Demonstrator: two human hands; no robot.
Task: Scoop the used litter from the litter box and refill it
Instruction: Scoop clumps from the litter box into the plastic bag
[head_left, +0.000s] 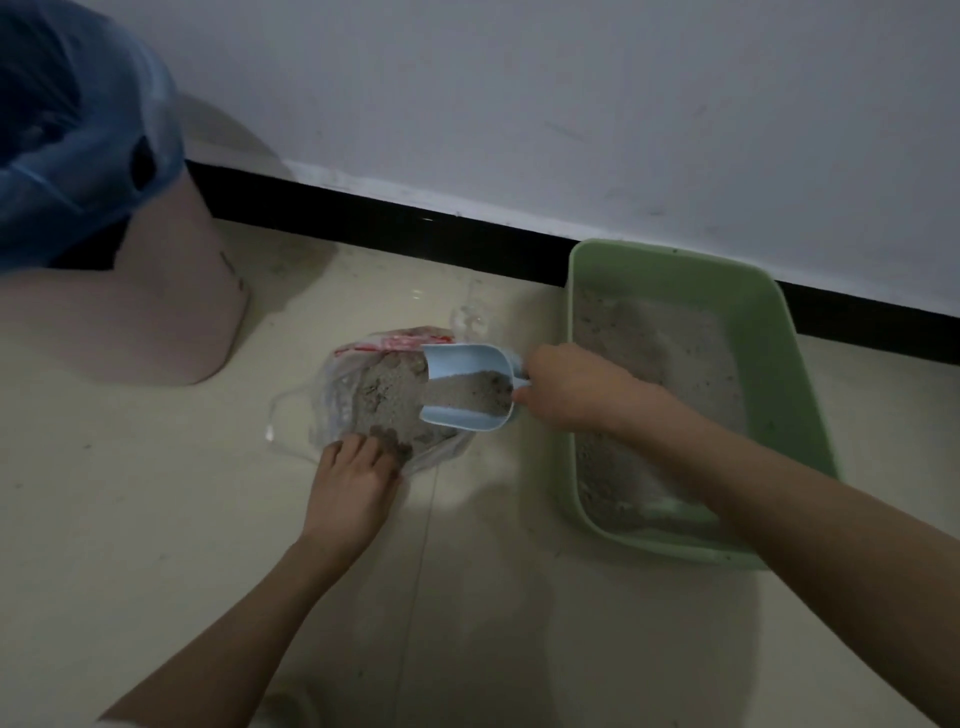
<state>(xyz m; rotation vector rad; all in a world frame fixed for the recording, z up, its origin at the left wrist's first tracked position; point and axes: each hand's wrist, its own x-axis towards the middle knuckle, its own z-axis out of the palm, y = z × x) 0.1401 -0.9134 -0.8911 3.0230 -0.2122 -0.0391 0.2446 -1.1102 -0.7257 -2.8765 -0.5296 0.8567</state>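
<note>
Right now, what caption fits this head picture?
Right hand tips blue scoop of litter over plastic bag held by left hand.

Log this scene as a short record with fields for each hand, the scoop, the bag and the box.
left hand: grips near edge of clear plastic bag
right hand: holds blue scoop by its handle
scoop: over the bag, partly filled with litter
bag: on floor, holds litter
litter box: green, by the wall, litter inside
</note>
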